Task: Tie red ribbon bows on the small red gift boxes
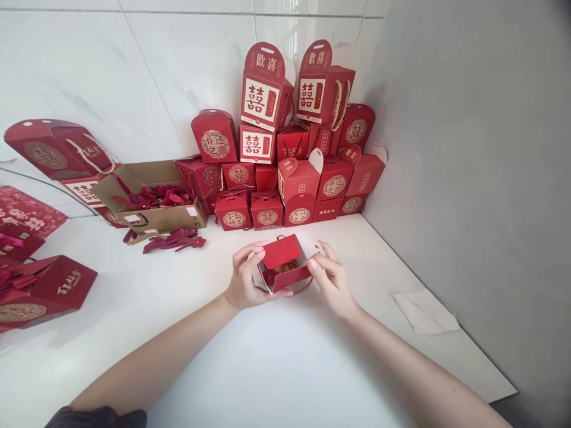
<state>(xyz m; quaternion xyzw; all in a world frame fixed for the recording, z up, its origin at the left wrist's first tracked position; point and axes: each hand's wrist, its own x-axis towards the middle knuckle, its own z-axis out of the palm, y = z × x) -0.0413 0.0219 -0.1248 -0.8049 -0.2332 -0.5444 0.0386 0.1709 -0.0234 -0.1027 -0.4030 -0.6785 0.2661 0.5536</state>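
Clock centred on held box (pixel 280 252); box sits mid-table, flaps up, top part open; gold-patterned stuff inside, too small to tell; whether it touches the table, can't tell.

Left hand (pixel 250 276) closed round its 9 o'clock side; right hand (pixel 334 282) narrow, thumb and fingers on flaps at 3.

Around: stack of boxes (pixel 301 184) piled several high from 11 to 1, blocks the far side; carton (pixel 167 221) at 10, ribbons (pixel 165 195) in it; loose ribbons (pixel 173 239) just in front of carton, near left hand; front-left boxes (pixel 49 291) at 9, cut by frame edge; back-left boxes (pixel 47 157) at 10, beyond carton; white paper (pixel 426 312) flat between 3 and 4, well apart from right hand.

Edges: tile wall (pixel 191 71) across 12; grey wall (pixel 473 148) from 1 to 3, table (pixel 250 368) edge runs along it to 4; bare tabletop at 6 between forearms, plus a strip at 3 up to the paper.

Writing: 歡喜 and 囍 on the two topmost stack boxes; 囍 in round seals; 乔迁之喜 seal at 11; 百年好合 on a front-left box; carton labels too small to read.
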